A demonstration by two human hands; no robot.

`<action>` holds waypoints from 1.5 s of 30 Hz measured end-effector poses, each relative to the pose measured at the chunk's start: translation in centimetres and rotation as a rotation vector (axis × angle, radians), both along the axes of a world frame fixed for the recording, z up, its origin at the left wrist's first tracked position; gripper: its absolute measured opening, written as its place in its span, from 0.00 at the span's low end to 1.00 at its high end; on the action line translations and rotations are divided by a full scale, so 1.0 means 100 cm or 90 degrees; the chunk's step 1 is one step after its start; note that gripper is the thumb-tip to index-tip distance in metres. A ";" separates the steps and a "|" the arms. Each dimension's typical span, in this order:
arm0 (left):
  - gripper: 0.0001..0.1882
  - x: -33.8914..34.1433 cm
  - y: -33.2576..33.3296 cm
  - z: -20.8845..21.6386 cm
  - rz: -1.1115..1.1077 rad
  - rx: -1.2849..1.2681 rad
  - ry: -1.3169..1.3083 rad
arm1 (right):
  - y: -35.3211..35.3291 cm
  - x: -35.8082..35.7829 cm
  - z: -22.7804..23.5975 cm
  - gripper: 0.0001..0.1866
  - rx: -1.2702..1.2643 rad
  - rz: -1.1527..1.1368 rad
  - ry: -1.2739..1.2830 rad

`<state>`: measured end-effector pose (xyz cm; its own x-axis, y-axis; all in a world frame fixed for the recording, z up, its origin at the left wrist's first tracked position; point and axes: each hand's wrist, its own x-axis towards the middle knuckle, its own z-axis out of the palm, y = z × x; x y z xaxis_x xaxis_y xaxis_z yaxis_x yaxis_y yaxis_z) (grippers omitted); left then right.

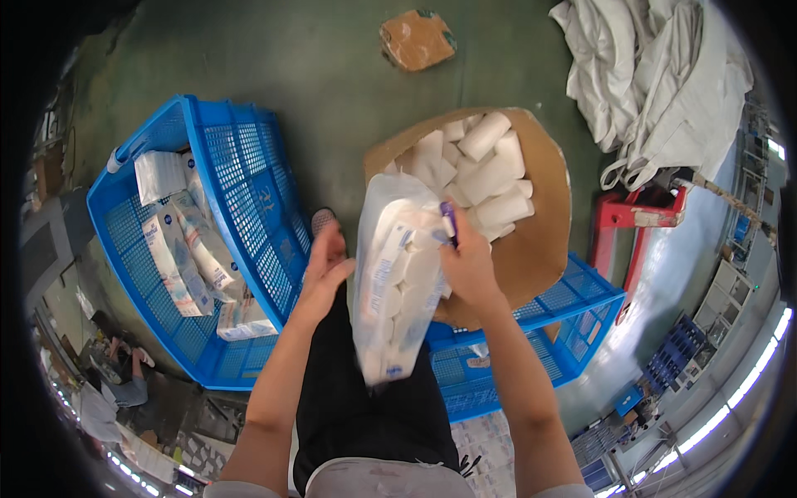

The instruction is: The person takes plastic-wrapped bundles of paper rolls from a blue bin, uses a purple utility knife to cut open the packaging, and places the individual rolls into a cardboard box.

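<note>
A long clear plastic pack of white paper rolls (393, 286) is tilted upright in front of my legs. Its top end overlaps the near left side of the cardboard box (541, 207). At the pack's right edge, my right hand (469, 264) is closed around a small purple handheld tool (449, 222), whose exact kind is unclear. I cannot tell whether those fingers also grip the plastic. My left hand (325, 267) is just left of the pack, thumb apart from the fingers and nothing in it. Loose white rolls (490, 170) lie heaped in the box.
On the left, a blue plastic crate (241, 178) holds several packaged rolls (176, 257). Another blue crate (573, 319) sits below the box at right. White sacks (664, 75) and a red pallet jack (635, 217) are at the far right. Flattened cardboard (418, 40) lies on the floor.
</note>
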<state>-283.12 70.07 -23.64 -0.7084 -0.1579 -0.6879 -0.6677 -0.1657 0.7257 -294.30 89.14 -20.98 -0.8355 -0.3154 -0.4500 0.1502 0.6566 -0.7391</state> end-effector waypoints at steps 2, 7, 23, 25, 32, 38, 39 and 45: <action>0.37 -0.040 0.012 0.030 -0.175 -0.290 0.112 | -0.006 0.012 -0.005 0.31 0.031 0.002 -0.047; 0.36 -0.076 0.026 0.034 -0.454 -0.524 0.184 | -0.011 0.003 0.000 0.28 -0.001 0.026 0.031; 0.05 -0.065 -0.048 -0.094 -0.190 -0.162 0.094 | -0.007 0.019 -0.113 0.11 -0.094 -0.130 -0.101; 0.08 -0.024 -0.038 -0.099 -0.165 -0.183 0.080 | 0.010 0.046 -0.098 0.11 -0.106 -0.249 -0.229; 0.28 0.101 0.010 -0.030 -0.338 -0.086 -0.288 | 0.049 0.119 -0.041 0.10 -0.160 -0.460 -0.525; 0.34 0.123 0.013 0.000 -0.082 0.130 -0.426 | 0.052 0.164 -0.023 0.05 -0.101 -0.439 -0.686; 0.34 0.129 0.015 0.004 -0.047 0.126 -0.413 | 0.051 0.171 -0.023 0.05 -0.100 -0.445 -0.747; 0.34 0.134 0.015 0.021 0.053 0.175 -0.368 | 0.058 0.176 -0.014 0.04 -0.367 -0.663 -0.810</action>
<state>-269.75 71.52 -21.54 -0.2047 0.0402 -0.9780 -0.9148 -0.3634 0.1765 -276.70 94.96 -22.37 -0.0197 -0.2650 -0.9641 0.9268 -0.3665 0.0818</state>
